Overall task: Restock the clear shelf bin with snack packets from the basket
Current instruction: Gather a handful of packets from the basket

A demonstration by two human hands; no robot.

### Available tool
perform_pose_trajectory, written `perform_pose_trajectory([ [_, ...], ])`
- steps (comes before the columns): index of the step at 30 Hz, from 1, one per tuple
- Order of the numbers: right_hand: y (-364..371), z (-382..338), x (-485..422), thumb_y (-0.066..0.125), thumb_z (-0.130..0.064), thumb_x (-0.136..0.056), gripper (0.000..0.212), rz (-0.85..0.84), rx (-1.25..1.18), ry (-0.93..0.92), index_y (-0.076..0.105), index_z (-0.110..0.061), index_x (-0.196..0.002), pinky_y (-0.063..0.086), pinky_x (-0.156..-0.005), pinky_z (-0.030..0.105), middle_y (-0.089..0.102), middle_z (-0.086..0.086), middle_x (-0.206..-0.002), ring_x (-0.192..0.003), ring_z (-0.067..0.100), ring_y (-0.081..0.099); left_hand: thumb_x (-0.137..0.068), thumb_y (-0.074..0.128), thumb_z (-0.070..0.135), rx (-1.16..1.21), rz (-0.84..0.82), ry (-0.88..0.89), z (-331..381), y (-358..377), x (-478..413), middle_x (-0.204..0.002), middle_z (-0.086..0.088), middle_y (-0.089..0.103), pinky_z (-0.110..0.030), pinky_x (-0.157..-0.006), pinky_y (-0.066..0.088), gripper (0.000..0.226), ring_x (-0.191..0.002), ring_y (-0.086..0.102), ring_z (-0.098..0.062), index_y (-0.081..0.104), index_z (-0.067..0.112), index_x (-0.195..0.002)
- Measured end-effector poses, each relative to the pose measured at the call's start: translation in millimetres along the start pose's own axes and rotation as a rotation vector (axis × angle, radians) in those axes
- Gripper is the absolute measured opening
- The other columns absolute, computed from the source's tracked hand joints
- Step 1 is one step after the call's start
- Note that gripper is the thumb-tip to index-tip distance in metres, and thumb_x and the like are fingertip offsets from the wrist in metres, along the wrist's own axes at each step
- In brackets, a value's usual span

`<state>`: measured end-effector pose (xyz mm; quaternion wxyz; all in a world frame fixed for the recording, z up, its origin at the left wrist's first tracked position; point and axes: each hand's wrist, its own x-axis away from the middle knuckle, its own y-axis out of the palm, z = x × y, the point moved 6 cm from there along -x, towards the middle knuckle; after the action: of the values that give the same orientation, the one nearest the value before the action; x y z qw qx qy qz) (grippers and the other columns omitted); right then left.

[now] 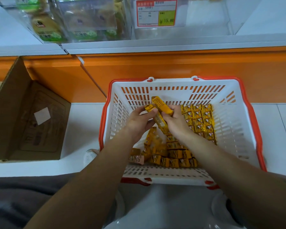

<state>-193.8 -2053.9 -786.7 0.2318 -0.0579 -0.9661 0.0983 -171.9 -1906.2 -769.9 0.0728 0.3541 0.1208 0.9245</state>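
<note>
left hand and right hand: fingers curled round yellow snack packets over basket | packets look light, soft, slippery | best held across flat sides, gently

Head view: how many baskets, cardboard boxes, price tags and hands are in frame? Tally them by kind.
Basket: 1
Cardboard box: 1
Price tag: 1
Hands: 2, left hand and right hand, each holding snack packets
Total: 5
</note>
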Motion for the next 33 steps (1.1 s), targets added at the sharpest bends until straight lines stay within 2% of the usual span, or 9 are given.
perform_pose_trajectory([
  [5, 1.7, 14.8, -9.4, 0.059, -0.035, -0.098, 0.038, 0.011, -0.131, 0.105, 0.043, -0.025, -0.131, 0.053, -0.092, 0.04, 0.058, -0.006, -0.114, -0.105, 0.014, 0.061, -0.086, 0.079, 0.007, -0.178, -0.029, 0.065, -5.1, -2.1, -8.3, -0.12, -0.01, 0.073, -0.04, -0.094, 0.058, 0.057, -0.109, 0.072, -0.027, 0.057, 0.012, -0.139],
  [10, 3.2, 25.9, -13.7, 0.063, -0.03, -0.09, 0.027, -0.008, -0.268, 0.252, 0.055, -0.022, -0.115, 0.059, -0.069, 0.04, 0.065, 0.006, -0.109, -0.091, 0.022, 0.069, -0.084, 0.083, 0.022, -0.195, 0.099, 0.04, -9.6, -12.9, -19.2, -0.1, 0.0, 0.078, -0.031, -0.071, 0.059, 0.039, -0.095, 0.075, -0.021, 0.066, 0.024, -0.119],
  [14, -16.9, 32.2, -20.5, 0.065, -0.016, -0.082, 0.021, 0.012, 0.015, 0.213, 0.054, -0.018, -0.1, 0.051, -0.085, 0.045, 0.058, 0.012, -0.11, -0.099, 0.027, 0.06, -0.083, 0.084, 0.027, -0.433, 0.234, -0.076, -25.8, -42.6, -27.8, -0.125, -0.012, 0.066, -0.049, -0.091, 0.06, 0.067, -0.11, 0.068, -0.034, 0.052, 0.008, -0.139],
  [16, -18.2, 40.6, -21.9, 0.069, -0.013, -0.079, 0.037, -0.059, 0.094, 0.262, 0.05, -0.015, -0.11, 0.051, -0.087, 0.043, 0.056, 0.009, -0.112, -0.102, 0.025, 0.057, -0.085, 0.081, 0.032, -0.619, 0.227, -0.11, -39.9, -50.5, -30.0, -0.123, -0.014, 0.065, -0.05, -0.093, 0.058, 0.063, -0.112, 0.065, -0.035, 0.055, 0.002, -0.134],
  [18, -8.7, 48.8, -22.3, 0.072, -0.011, -0.077, 0.044, -0.15, 0.106, 0.331, 0.051, -0.015, -0.116, 0.052, -0.08, 0.038, 0.061, 0.007, -0.108, -0.1, 0.023, 0.06, -0.087, 0.08, 0.033, -0.7, 0.2, -0.138, -54.9, -53.6, -31.4, -0.119, -0.014, 0.065, -0.048, -0.091, 0.058, 0.058, -0.109, 0.066, -0.035, 0.057, 0.002, -0.13],
  [20, 8.0, 56.3, -23.6, 0.068, -0.012, -0.08, 0.027, -0.224, 0.089, 0.379, 0.056, -0.014, -0.104, 0.054, -0.08, 0.042, 0.065, 0.011, -0.098, -0.092, 0.026, 0.063, -0.087, 0.079, 0.034, -0.756, 0.187, -0.168, -66.8, -57.5, -36.4, -0.115, -0.016, 0.067, -0.045, -0.086, 0.06, 0.054, -0.103, 0.068, -0.034, 0.06, 0.001, -0.124],
  [27, 39.3, 82.3, -34.0, 0.058, -0.016, -0.09, 0.016, -0.147, 0.112, 0.448, 0.043, -0.02, -0.084, 0.042, -0.064, 0.035, 0.05, 0.01, -0.081, -0.072, 0.024, 0.051, -0.085, 0.081, 0.035, -0.656, 0.169, -0.253, -83.6, -68.1, -57.3, -0.125, -0.015, 0.064, -0.051, -0.099, 0.055, 0.066, -0.114, 0.064, -0.033, 0.05, 0.005, -0.135],
  [29, 40.8, 87.2, -35.7, 0.06, -0.018, -0.088, 0.013, -0.128, 0.105, 0.463, 0.05, -0.012, -0.092, 0.049, -0.075, 0.04, 0.056, 0.015, -0.093, -0.086, 0.03, 0.057, -0.084, 0.081, 0.038, -0.601, 0.138, -0.286, -92.8, -68.9, -61.0, -0.121, -0.017, 0.068, -0.051, -0.097, 0.056, 0.063, -0.109, 0.068, -0.033, 0.057, 0.004, -0.131],
  [33, 40.1, 87.5, -38.6, 0.062, -0.022, -0.086, 0.05, -0.129, -0.052, 0.523, 0.048, -0.009, -0.132, 0.046, -0.101, 0.058, 0.055, 0.02, -0.129, -0.118, 0.04, 0.054, -0.081, 0.083, 0.039, -0.437, 0.138, -0.306, -95.3, -69.7, -63.5, -0.113, -0.014, 0.074, -0.037, -0.077, 0.059, 0.054, -0.101, 0.071, -0.029, 0.066, 0.007, -0.121],
])
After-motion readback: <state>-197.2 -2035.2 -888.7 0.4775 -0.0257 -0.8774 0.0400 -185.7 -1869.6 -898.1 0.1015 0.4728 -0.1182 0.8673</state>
